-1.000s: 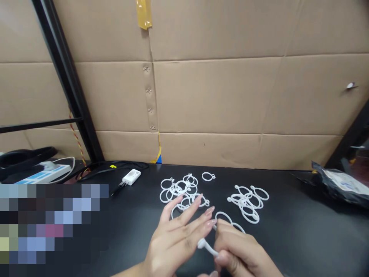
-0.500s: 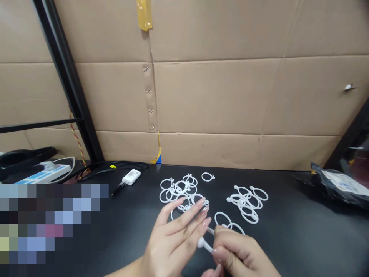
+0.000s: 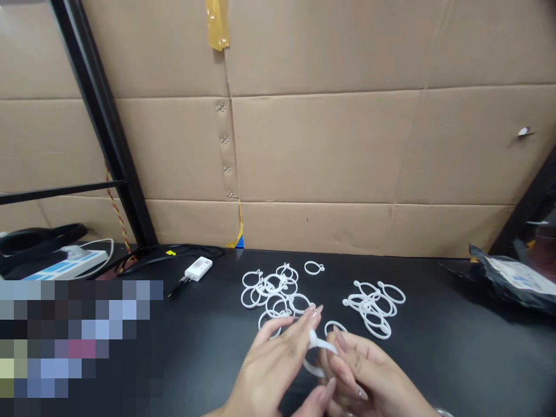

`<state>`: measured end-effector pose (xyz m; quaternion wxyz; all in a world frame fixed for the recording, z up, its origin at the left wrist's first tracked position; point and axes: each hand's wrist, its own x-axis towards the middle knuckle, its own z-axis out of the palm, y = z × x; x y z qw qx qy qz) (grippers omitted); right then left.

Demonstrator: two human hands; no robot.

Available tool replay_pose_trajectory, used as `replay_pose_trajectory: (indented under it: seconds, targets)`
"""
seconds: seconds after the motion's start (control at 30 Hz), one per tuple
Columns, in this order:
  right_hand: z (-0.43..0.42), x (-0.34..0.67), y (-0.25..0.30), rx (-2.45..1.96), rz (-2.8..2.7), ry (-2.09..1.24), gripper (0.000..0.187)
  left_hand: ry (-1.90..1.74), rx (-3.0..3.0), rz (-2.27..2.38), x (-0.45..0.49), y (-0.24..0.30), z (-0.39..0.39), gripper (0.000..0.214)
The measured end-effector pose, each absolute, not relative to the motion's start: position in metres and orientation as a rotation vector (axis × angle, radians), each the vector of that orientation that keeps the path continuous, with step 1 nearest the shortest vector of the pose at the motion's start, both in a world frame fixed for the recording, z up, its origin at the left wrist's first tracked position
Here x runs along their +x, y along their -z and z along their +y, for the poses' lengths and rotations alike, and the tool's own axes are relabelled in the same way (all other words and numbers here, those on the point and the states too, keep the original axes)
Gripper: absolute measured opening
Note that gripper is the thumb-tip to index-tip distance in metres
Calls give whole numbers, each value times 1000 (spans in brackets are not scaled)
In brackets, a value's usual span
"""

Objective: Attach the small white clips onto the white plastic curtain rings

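Both my hands meet low in the middle over a black tabletop (image 3: 434, 359). My left hand (image 3: 271, 373) and my right hand (image 3: 367, 376) pinch one white plastic ring (image 3: 320, 347) between their fingertips, the ring's knobbed end up by my left fingers. Just beyond my left hand lies a pile of white rings (image 3: 273, 289). A second pile of white rings (image 3: 374, 304) lies to the right of it. One single ring (image 3: 313, 267) sits alone farther back, and another ring (image 3: 333, 328) lies just past my right fingers.
A cardboard wall (image 3: 330, 145) closes the back of the table. A white charger (image 3: 198, 268) with black cables lies at back left, near a power strip (image 3: 61, 266) and a black metal frame post (image 3: 99, 127). A dark plastic bag (image 3: 508, 278) sits at far right.
My left fingers have curled from flat onto the ring's knobbed end. The ring has risen and turned between both hands, and my right fingers have opened a little.
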<state>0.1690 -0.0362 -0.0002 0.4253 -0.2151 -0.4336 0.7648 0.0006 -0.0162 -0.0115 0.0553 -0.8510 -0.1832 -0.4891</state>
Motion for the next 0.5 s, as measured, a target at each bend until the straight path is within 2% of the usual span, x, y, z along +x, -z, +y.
replay_pose_trajectory:
  seconds: [0.17, 0.5]
  targets:
    - [-36, 168, -6, -560, -1095, -1858, 47, 1251, -2474, -547, -4, 2, -14, 44]
    - [-37, 172, 5, -790, -1516, -1679, 55, 1353, -2481, -602, -5, -2, -18, 31]
